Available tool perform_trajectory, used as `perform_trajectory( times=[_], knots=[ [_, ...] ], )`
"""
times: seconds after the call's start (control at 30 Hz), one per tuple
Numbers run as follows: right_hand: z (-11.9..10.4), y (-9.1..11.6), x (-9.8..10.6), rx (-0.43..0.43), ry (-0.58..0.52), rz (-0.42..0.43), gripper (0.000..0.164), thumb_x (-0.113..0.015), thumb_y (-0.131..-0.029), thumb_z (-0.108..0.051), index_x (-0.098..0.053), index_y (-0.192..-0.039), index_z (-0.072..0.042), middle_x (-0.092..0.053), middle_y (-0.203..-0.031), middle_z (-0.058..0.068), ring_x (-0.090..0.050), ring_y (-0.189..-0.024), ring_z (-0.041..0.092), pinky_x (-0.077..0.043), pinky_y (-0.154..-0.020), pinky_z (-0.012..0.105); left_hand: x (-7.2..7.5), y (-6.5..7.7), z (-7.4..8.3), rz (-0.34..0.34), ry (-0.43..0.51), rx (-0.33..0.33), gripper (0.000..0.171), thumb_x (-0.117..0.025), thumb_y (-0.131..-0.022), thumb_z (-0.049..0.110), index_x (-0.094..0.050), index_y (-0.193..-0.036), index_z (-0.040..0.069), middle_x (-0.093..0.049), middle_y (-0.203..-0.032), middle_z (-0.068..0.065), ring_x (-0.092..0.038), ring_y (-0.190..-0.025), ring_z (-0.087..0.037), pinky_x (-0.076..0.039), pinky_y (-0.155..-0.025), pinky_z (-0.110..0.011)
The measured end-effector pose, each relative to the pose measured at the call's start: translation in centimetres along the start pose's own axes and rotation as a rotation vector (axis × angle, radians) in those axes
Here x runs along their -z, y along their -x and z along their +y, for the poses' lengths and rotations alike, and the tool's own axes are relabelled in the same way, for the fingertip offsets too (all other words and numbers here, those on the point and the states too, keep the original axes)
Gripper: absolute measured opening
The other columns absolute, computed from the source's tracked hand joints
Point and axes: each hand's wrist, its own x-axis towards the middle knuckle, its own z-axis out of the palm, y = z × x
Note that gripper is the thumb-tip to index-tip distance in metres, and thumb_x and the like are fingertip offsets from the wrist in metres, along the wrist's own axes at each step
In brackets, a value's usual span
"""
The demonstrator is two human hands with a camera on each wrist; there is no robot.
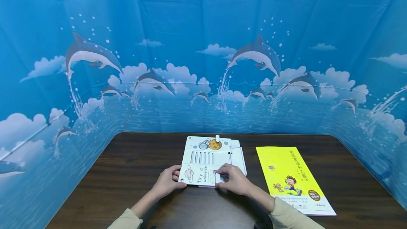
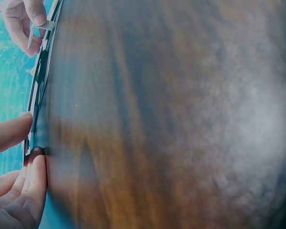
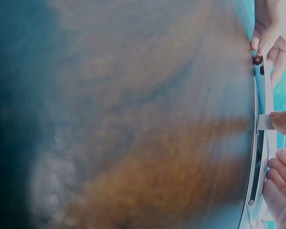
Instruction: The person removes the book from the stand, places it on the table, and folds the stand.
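A white book stand [image 1: 187, 156], printed with an astronaut, planets and the words "Tiny universe", lies in the middle of the table. My left hand [image 1: 168, 179] holds its near left corner between thumb and fingers. At the near edge, right of the lettering, my right hand [image 1: 233, 179] pinches a small white page clip [image 1: 218, 178]. That clip [image 3: 264, 122] juts past the stand's edge under the thumb in the right wrist view. A second white clip [image 1: 217, 138] sits on the far edge. Behind the stand's right side, a wire bracket [image 1: 235, 147] and a white plate show.
To the right lies a yellow book [image 1: 279, 165] with a cartoon child on its cover, partly under the right forearm's line. The dark wooden table [image 1: 127, 172] ends at a blue dolphin curtain [image 1: 190, 45] on the far side and at both sides.
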Motion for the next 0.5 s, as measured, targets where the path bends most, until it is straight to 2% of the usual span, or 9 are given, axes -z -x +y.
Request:
perform_trajectory(
  times=[0.3, 0.5],
  knots=[
    [-0.1, -0.4, 0.4, 0.003, -0.008, -0.024, 0.034, -0.075, -0.071, -0.021, -0.068, -0.100, -0.003, -0.065, -0.092, 0.002, -0.054, -0.078, 0.010, -0.047, -0.071, 0.023, 0.0, 0.0, 0.1, -0.006, 0.014, -0.012, 0.065, -0.077, -0.064, -0.003, -0.046, -0.120, -0.015, -0.059, -0.083, -0.008, -0.060, -0.070, -0.015, -0.049, -0.057, -0.022],
    [0.0, -1.9, 1.4, -0.080, -0.069, -0.062, 0.035, -0.071, -0.077, -0.029, -0.068, -0.098, -0.002, -0.066, -0.089, 0.002, -0.057, -0.078, 0.011, -0.048, -0.069, 0.023, 0.0, 0.1, 0.2, -0.008, 0.007, -0.015, 0.065, -0.077, -0.064, -0.002, -0.046, -0.120, -0.015, -0.059, -0.082, -0.007, -0.060, -0.070, -0.015, -0.048, -0.057, -0.021]
  ],
)
